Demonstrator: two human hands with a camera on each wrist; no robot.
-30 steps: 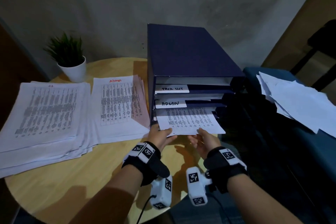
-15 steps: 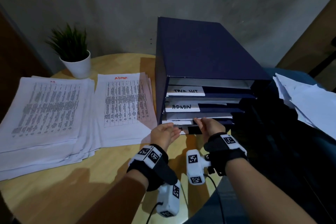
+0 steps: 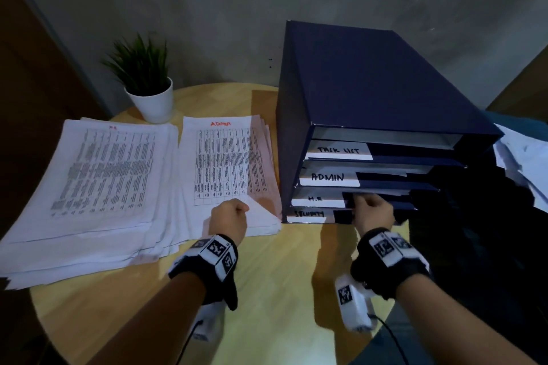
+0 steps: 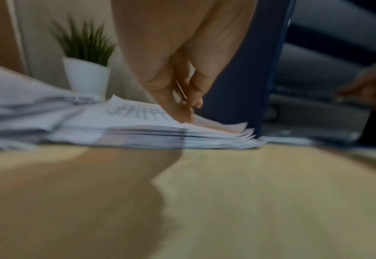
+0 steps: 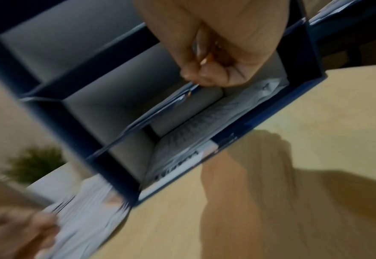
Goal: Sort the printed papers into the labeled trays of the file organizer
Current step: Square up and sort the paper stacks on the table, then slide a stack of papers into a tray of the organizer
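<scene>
Round wooden tabletop point(image 3: 267, 290) is carrying the blue file organizer point(image 3: 370, 89) and two paper stacks. My left hand point(image 3: 228, 221) is resting with curled fingers on the near corner of the ADMIN stack point(image 3: 228, 163). My right hand point(image 3: 373, 212) is pinching a tray edge point(image 5: 178, 99) between the H.R and lowest trays.

Mostly paper and matte board here, sitting on pale wood.

The round light wooden tabletop point(image 3: 275, 290) has a smooth, faintly sheened grain. The dark navy file organizer point(image 3: 370, 83) looks like matte cardboard with grey inner lining and white paper labels. The white printed paper stacks point(image 3: 118, 175) are plain matte sheets, edges a bit ruffled. The small white plant pot point(image 3: 152, 104) looks smooth, slightly glossy, ceramic or plastic, can't tell which.
</scene>
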